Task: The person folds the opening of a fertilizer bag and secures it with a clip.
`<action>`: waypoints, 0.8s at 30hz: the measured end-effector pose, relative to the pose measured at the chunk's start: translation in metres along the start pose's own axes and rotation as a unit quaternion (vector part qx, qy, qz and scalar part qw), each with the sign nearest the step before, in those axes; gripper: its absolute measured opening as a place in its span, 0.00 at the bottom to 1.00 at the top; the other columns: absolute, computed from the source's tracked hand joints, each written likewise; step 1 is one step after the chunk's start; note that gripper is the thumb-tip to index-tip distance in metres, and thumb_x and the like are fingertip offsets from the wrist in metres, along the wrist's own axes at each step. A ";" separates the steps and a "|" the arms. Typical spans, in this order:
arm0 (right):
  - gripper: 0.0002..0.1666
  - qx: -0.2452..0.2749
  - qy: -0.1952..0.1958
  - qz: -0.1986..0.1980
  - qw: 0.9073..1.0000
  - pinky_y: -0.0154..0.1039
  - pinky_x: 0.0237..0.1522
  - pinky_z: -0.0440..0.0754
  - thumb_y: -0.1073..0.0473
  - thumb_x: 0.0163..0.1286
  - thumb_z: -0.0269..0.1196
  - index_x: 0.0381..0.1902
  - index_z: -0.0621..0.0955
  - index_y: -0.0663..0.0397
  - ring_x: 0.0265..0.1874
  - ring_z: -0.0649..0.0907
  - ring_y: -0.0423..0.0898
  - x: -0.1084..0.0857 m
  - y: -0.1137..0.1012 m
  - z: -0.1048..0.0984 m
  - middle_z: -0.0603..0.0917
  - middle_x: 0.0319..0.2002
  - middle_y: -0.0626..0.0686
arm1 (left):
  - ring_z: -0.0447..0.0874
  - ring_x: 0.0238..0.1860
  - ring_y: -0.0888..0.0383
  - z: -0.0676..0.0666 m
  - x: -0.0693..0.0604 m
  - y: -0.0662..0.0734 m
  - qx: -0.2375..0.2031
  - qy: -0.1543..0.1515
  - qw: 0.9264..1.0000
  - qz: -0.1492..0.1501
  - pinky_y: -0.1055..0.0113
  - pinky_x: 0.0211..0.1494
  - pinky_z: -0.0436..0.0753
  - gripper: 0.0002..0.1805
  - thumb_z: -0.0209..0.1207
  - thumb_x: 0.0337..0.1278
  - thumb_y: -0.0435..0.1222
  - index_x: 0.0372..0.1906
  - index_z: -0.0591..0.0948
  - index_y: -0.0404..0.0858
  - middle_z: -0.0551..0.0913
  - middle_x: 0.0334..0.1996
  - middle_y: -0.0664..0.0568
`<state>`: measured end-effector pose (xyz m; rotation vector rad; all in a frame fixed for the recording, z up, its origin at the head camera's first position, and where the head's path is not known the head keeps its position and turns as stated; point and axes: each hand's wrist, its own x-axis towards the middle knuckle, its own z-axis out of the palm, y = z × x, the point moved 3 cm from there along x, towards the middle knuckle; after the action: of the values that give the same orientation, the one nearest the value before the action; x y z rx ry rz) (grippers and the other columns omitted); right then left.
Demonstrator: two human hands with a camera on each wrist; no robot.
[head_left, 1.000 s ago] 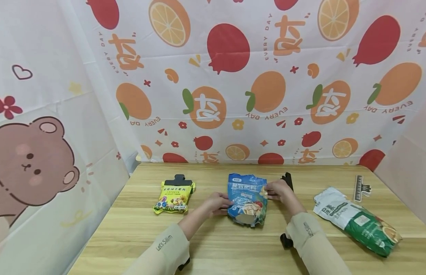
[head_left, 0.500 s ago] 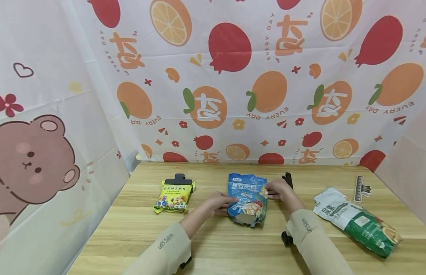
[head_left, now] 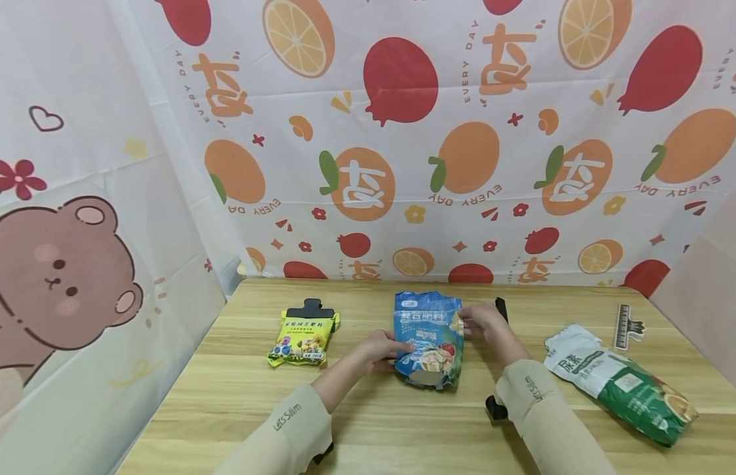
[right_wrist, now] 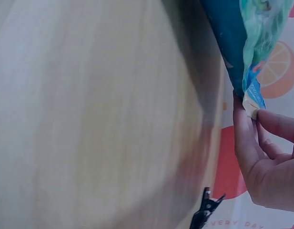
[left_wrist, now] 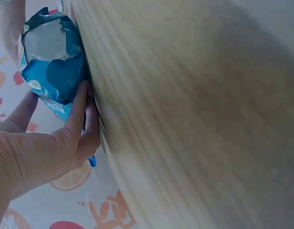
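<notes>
Left hand (head_left: 378,349) and right hand (head_left: 483,320) grip a blue bag (head_left: 426,336) between them; yellow packet (head_left: 303,340) left of both; green-and-white bag (head_left: 620,382) right.

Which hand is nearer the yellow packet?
Left. The left hand is right of the yellow packet, holding the blue bag; the right hand is farther right, pinching the bag's opposite edge.

On the bench (head_left: 397,435), the middle bag (head_left: 428,340) lies between the hands: left hand (head_left: 378,349) at its left edge, right hand (head_left: 483,319) at its right. Well left of the middle bag is a packet (head_left: 302,342), a clip (head_left: 311,311) on its far end. Near its right lies a dropped clip (head_left: 501,310); well right, a sack (head_left: 623,386), with another clip (head_left: 629,328) behind. The hanging cloth (head_left: 397,152) stands behind the middle bag.
</notes>
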<state>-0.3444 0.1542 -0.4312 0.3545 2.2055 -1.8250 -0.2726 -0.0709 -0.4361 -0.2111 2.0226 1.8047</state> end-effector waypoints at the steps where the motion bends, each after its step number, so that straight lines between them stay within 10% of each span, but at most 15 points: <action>1: 0.16 -0.002 0.000 -0.002 1.000 0.41 0.37 0.80 0.65 0.68 0.53 0.50 0.73 0.72 0.29 0.79 0.47 -0.001 -0.002 -0.001 0.78 0.34 0.57 | 0.74 0.44 0.47 0.000 0.000 0.000 0.001 0.002 1.000 0.001 0.57 0.40 0.80 0.29 0.65 0.49 0.31 0.51 0.62 0.25 0.70 0.42 0.38; 10: 0.21 0.012 0.010 -0.038 0.999 0.47 0.48 0.75 0.64 0.70 0.52 0.57 0.70 0.71 0.45 0.77 0.56 -0.006 -0.023 -0.003 0.75 0.48 0.63 | 0.75 0.46 0.42 0.002 0.001 0.006 0.008 0.013 0.999 0.028 0.56 0.46 0.77 0.34 0.66 0.45 0.28 0.55 0.59 0.28 0.71 0.43 0.37; 24: 0.21 0.038 0.003 -0.121 0.992 0.36 0.40 0.79 0.63 0.71 0.52 0.56 0.69 0.72 0.32 0.78 0.43 -0.027 -0.050 -0.009 0.77 0.38 0.54 | 0.75 0.48 0.41 0.005 0.011 0.015 0.012 0.029 0.990 0.136 0.56 0.45 0.78 0.41 0.67 0.37 0.20 0.60 0.58 0.28 0.73 0.49 0.35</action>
<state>-0.3366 0.1530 -0.3744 0.1100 2.2716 -2.0356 -0.2870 -0.0619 -0.4268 0.0218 2.2021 1.9533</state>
